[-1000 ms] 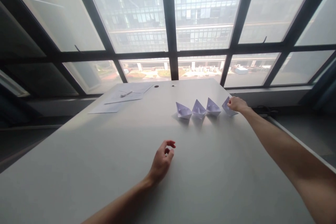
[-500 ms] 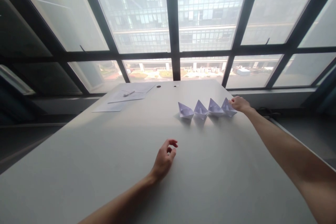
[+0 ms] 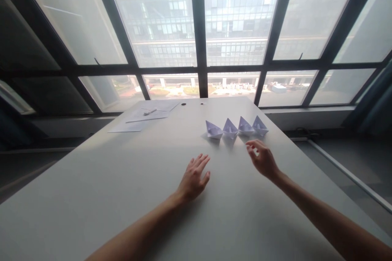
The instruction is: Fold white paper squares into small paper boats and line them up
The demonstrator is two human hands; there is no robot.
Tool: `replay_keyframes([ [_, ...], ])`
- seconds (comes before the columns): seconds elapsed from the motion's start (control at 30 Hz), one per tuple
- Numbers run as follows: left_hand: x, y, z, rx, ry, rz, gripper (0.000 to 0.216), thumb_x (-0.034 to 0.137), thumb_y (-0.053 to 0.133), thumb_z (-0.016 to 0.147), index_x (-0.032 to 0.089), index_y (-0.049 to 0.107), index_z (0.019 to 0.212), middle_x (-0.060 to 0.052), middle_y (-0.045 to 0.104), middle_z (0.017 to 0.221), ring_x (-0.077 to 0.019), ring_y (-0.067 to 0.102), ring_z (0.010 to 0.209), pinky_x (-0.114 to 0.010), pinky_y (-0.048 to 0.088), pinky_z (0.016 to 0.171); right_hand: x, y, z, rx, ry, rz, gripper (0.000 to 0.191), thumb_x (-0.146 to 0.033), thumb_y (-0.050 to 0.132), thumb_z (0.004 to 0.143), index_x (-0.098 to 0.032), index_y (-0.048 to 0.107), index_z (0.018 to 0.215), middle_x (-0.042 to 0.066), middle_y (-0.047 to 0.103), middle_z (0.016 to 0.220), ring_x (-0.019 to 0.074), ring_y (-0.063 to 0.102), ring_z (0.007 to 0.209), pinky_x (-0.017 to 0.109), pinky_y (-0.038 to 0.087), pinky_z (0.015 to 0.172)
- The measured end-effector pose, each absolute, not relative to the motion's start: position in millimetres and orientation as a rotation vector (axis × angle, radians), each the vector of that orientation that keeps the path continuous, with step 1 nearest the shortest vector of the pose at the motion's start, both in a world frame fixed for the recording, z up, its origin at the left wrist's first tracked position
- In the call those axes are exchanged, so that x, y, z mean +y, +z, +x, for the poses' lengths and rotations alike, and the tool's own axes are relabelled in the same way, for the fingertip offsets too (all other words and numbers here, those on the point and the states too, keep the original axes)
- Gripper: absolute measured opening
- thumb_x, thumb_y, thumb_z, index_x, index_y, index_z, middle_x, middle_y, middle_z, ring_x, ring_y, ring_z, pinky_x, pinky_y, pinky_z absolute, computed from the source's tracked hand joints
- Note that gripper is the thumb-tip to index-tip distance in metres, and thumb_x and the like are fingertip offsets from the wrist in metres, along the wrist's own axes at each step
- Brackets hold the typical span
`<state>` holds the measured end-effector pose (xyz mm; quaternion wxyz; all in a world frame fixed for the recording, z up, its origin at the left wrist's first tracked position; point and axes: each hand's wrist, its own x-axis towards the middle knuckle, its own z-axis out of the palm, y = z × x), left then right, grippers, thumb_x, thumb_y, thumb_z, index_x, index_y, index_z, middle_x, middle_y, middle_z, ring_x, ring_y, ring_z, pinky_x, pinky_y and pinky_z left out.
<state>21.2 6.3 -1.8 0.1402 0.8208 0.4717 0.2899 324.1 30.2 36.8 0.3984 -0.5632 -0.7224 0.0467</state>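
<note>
Several white folded paper boats (image 3: 237, 128) stand in a row on the white table (image 3: 128, 179), toward its far right. My right hand (image 3: 262, 158) hovers a little nearer to me than the row, fingers apart and holding nothing. My left hand (image 3: 193, 177) lies on the table in the middle, palm down, fingers stretched out and empty. The rightmost boat (image 3: 260, 126) stands free, touched by neither hand.
Sheets of white paper (image 3: 143, 116) with a white pen (image 3: 149, 111) on them lie at the table's far left. Two small round holes (image 3: 183, 104) are in the table's far edge. Large windows rise behind; the floor drops away at the right.
My right hand let go of the rightmost boat and drew back toward me, opening. My left hand uncurled from a loose pinch and flattened on the table.
</note>
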Motion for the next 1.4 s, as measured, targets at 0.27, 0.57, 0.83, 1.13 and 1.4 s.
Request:
replay_keyframes([
  [0.27, 2, -5, 20, 1.323, 0.459, 2.624, 0.070, 0.049, 0.054, 0.092, 0.024, 0.032, 0.154, -0.010, 0.028, 0.160, -0.0317, 0.016, 0.150, -0.056, 0.008, 0.120, -19, -11, 255, -2.339, 0.210, -1.445, 0.061, -0.049, 0.048, 0.094, -0.025, 0.041, 0.149, 0.011, 0.031, 0.159, 0.0309, 0.024, 0.147, 0.049, 0.022, 0.117],
  [0.57, 3, -5, 20, 1.260, 0.404, 2.589, 0.064, 0.054, 0.053, 0.092, 0.031, 0.040, 0.150, -0.007, 0.031, 0.159, -0.0325, 0.022, 0.148, -0.055, 0.013, 0.119, -16, -15, 255, -2.460, 0.335, -1.508, 0.065, -0.053, 0.046, 0.095, -0.022, 0.037, 0.152, 0.013, 0.025, 0.161, 0.0299, 0.019, 0.149, 0.048, 0.012, 0.120],
  [0.83, 4, -5, 21, 1.267, 0.362, 2.607, 0.063, 0.055, 0.048, 0.093, 0.030, 0.039, 0.150, -0.008, 0.030, 0.159, -0.0312, 0.021, 0.149, -0.053, 0.012, 0.119, -14, -14, 257, -2.463, 0.310, -1.506, 0.065, -0.051, 0.046, 0.095, -0.022, 0.038, 0.151, 0.013, 0.028, 0.160, 0.0286, 0.020, 0.149, 0.047, 0.013, 0.120],
  [1.13, 7, -6, 20, 1.275, 0.382, 2.628, 0.062, 0.054, 0.052, 0.093, 0.029, 0.043, 0.148, -0.008, 0.034, 0.158, -0.0313, 0.025, 0.147, -0.054, 0.017, 0.119, -13, -15, 255, -2.432, 0.277, -1.497, 0.060, -0.048, 0.049, 0.094, -0.021, 0.043, 0.148, 0.014, 0.031, 0.159, 0.0292, 0.024, 0.147, 0.048, 0.016, 0.119],
  [1.4, 8, -6, 18, 1.246, 0.822, 2.469, 0.030, 0.020, 0.052, 0.091, 0.024, 0.066, 0.117, -0.007, 0.061, 0.132, -0.0240, 0.056, 0.123, -0.041, 0.042, 0.110, 4, -5, 262, -2.221, 0.221, -1.456, 0.047, -0.030, 0.056, 0.091, -0.019, 0.054, 0.136, 0.013, 0.061, 0.133, 0.0254, 0.059, 0.119, 0.036, 0.042, 0.101],
])
